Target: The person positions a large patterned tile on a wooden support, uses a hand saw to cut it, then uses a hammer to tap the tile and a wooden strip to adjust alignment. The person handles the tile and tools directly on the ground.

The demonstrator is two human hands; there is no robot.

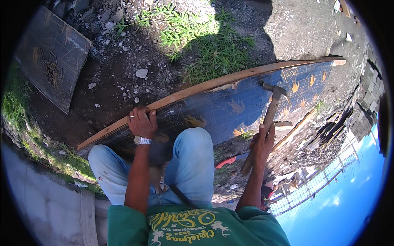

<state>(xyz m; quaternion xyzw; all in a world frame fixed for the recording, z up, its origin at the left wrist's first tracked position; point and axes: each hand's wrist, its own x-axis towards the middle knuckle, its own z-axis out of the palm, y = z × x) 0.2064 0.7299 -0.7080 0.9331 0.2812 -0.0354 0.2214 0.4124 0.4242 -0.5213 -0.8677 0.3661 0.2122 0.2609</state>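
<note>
My right hand (262, 141) grips the wooden handle of a claw hammer (271, 110), its metal head raised over a long blue printed panel (223, 108). Along the panel's far edge runs a narrow wooden batten (197, 88). My left hand (142, 122) is closed over this batten near its left end, the thumb lying along it. The panel rests on edge against or just in front of my bent knees, with orange and pale leaf-like marks on its face. Whether any nail sits near the hammer head cannot be made out.
A dark board (55, 57) with wood splinters on it lies at the far left. Grass (213, 45) and loose stones cover the ground beyond the batten. A red-handled saw (225, 162) lies right of my knees. Stacked grey blocks (367, 110) and another person (267, 196) are at the right.
</note>
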